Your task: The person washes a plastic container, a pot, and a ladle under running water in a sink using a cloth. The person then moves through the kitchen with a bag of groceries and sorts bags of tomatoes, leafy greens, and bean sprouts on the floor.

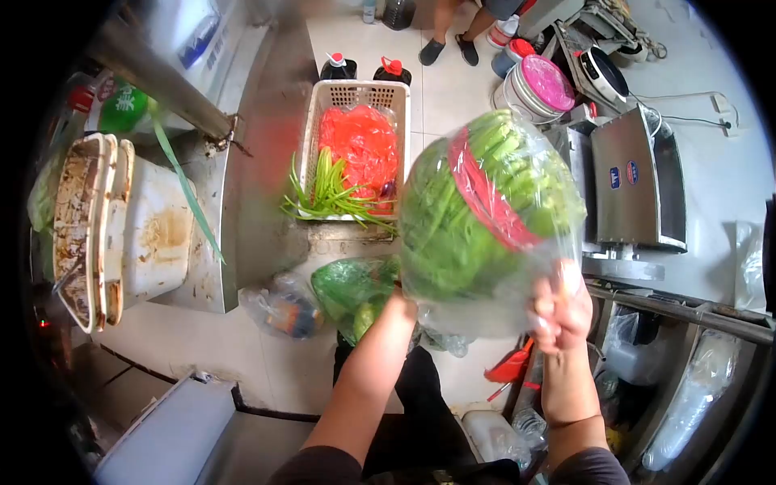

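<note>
A large clear plastic bag of leafy green vegetables [461, 234], with a red band across the bundle, is held up in front of me. My right hand [559, 307] has its fingers closed on the bag's lower right edge. My left hand [404, 297] reaches behind the bag's lower left side, and its fingers are hidden. Beyond the bag to the left, a white plastic basket [402, 101] holds a red plastic bag [360, 145] and long green stalks [327, 190]. Below it, a green plastic bag [347, 283] lies on the floor.
Stained white tubs [158, 230] stand at the left beside a metal frame. Dark bottles with red caps [391, 73] are behind the basket. Another person's legs [446, 20] show at the top. Buckets [529, 89] and a steel appliance [626, 182] stand at the right.
</note>
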A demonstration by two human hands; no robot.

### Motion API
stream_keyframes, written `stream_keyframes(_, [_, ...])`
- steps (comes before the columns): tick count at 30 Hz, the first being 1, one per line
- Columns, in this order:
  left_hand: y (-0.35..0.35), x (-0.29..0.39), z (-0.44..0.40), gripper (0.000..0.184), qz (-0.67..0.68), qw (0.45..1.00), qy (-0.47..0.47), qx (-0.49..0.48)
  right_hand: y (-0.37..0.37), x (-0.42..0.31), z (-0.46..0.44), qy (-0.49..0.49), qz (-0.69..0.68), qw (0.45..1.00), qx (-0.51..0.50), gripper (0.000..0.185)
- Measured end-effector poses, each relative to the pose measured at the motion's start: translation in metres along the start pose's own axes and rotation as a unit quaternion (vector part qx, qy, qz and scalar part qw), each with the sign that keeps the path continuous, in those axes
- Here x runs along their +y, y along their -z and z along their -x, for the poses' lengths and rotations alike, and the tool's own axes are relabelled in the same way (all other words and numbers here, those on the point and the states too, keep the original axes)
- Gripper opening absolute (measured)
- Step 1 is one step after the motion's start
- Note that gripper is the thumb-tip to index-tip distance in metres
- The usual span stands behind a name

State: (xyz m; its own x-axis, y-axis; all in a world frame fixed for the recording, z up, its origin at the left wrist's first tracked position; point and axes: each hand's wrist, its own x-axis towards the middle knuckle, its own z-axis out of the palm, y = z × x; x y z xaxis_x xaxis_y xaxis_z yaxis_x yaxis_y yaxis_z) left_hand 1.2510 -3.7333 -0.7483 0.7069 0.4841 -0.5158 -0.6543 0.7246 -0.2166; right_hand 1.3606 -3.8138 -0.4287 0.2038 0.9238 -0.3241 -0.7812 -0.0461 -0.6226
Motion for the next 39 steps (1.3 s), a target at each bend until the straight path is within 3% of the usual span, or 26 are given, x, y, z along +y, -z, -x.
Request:
stream_keyframes(1, [-0.003, 0.007, 0.002, 0.077, -0.022, 0.999, -0.03, 0.011, 0.004, -0.001, 0.009, 0.013, -0.042, 0.999, -0.027, 0.021])
stream_keyframes(4, [-0.02, 0.042, 0.007, 0.075, -0.087, 0.989, -0.12, 0.016, 0.016, -0.017, 0.027, 0.08, 0.213, 0.973, 0.033, 0.03])
stream_keyframes(5, [-0.028, 0.055, 0.009, 0.075, -0.111, 0.982, -0.15, 0.002, 0.028, -0.014, 0.02, 0.162, 0.24, 0.955, 0.071, 0.035])
stream_keyframes(6, [-0.04, 0.067, 0.014, 0.074, -0.156, 0.972, -0.176, -0.033, 0.061, -0.012, 0.019, 0.161, 0.212, 0.955, 0.131, 0.062])
stream_keyframes(7, [-0.055, 0.075, 0.022, 0.074, -0.199, 0.957, -0.2, -0.071, 0.048, -0.004, 0.012, 0.156, 0.126, 0.958, 0.203, 0.066])
stream_keyframes(9, [-0.109, 0.076, 0.057, 0.071, -0.31, 0.906, -0.239, -0.159, 0.042, 0.0, -0.017, 0.082, -0.146, 0.986, 0.005, 0.068])
stream_keyframes(10, [-0.142, 0.072, 0.079, 0.068, -0.364, 0.871, -0.259, -0.204, 0.031, 0.002, -0.039, 0.102, -0.161, 0.981, 0.026, 0.067])
stream_keyframes(11, [-0.18, 0.066, 0.104, 0.065, -0.467, 0.785, -0.29, -0.284, 0.017, 0.003, -0.061, 0.123, -0.179, 0.975, 0.048, 0.066])
stream_keyframes(13, [-0.235, 0.037, 0.129, 0.062, -0.629, 0.702, -0.271, -0.193, -0.01, -0.009, -0.09, 0.209, -0.09, 0.955, 0.188, 0.06])
stream_keyframes(15, [-0.263, 0.013, 0.136, 0.059, -0.77, 0.401, -0.457, -0.196, -0.009, -0.015, -0.099, 0.239, -0.077, 0.944, 0.216, 0.06])
stream_keyframes(17, [-0.277, 0.004, 0.136, 0.064, -0.83, 0.232, -0.469, -0.192, 0.0, -0.015, -0.104, 0.233, -0.084, 0.949, 0.194, 0.059])
stream_keyframes(19, [-0.287, -0.003, 0.135, 0.067, -0.809, 0.222, -0.487, -0.241, 0.006, -0.015, -0.111, 0.226, -0.085, 0.955, 0.171, 0.058])
stream_keyframes(21, [-0.309, -0.003, 0.158, 0.067, -0.847, 0.176, -0.442, -0.239, 0.009, -0.014, -0.119, 0.215, -0.084, 0.962, 0.149, 0.058])
stream_keyframes(22, [-0.308, 0.002, 0.167, 0.066, -0.835, 0.197, -0.449, -0.25, 0.009, -0.013, -0.123, 0.207, -0.082, 0.965, 0.141, 0.057])
stream_keyframes(23, [-0.3, 0.008, 0.173, 0.069, -0.799, 0.251, -0.48, -0.261, 0.009, -0.014, -0.126, 0.202, -0.082, 0.966, 0.136, 0.057])
stream_keyframes(25, [-0.273, 0.025, 0.194, 0.063, -0.798, 0.27, -0.483, -0.238, 0.01, -0.016, -0.134, 0.194, -0.078, 0.97, 0.125, 0.056])
stream_keyframes(26, [-0.253, 0.032, 0.207, 0.063, -0.792, 0.318, -0.469, -0.229, 0.009, -0.017, -0.137, 0.189, -0.076, 0.972, 0.12, 0.056])
stream_keyframes(30, [-0.156, 0.054, 0.284, 0.071, -0.866, 0.401, -0.284, -0.09, 0.005, -0.019, -0.149, 0.169, -0.08, 0.977, 0.101, 0.054])
stream_keyframes(32, [-0.122, 0.054, 0.331, 0.07, -0.9, 0.405, -0.158, -0.012, 0.001, -0.022, -0.154, 0.16, -0.08, 0.979, 0.093, 0.054])
stream_keyframes(33, [-0.109, 0.053, 0.351, 0.072, -0.905, 0.4, -0.144, -0.02, -0.002, -0.023, -0.156, 0.16, -0.077, 0.98, 0.091, 0.053])
stream_keyframes(35, [-0.098, 0.041, 0.381, 0.074, -0.911, 0.392, -0.127, -0.033, -0.006, -0.025, -0.159, 0.154, -0.08, 0.981, 0.086, 0.053])
stream_keyframes(37, [-0.108, 0.032, 0.392, 0.065, -0.858, 0.511, 0.012, 0.046, -0.008, -0.027, -0.16, 0.153, -0.088, 0.981, 0.084, 0.052])
stream_keyframes(38, [-0.12, 0.032, 0.386, 0.065, -0.866, 0.498, 0.032, 0.01, -0.01, -0.027, -0.16, 0.157, -0.096, 0.979, 0.086, 0.052])
stream_keyframes(39, [-0.136, 0.03, 0.375, 0.061, -0.867, 0.499, -0.023, -0.002, -0.012, -0.028, -0.159, 0.163, -0.106, 0.977, 0.088, 0.051])
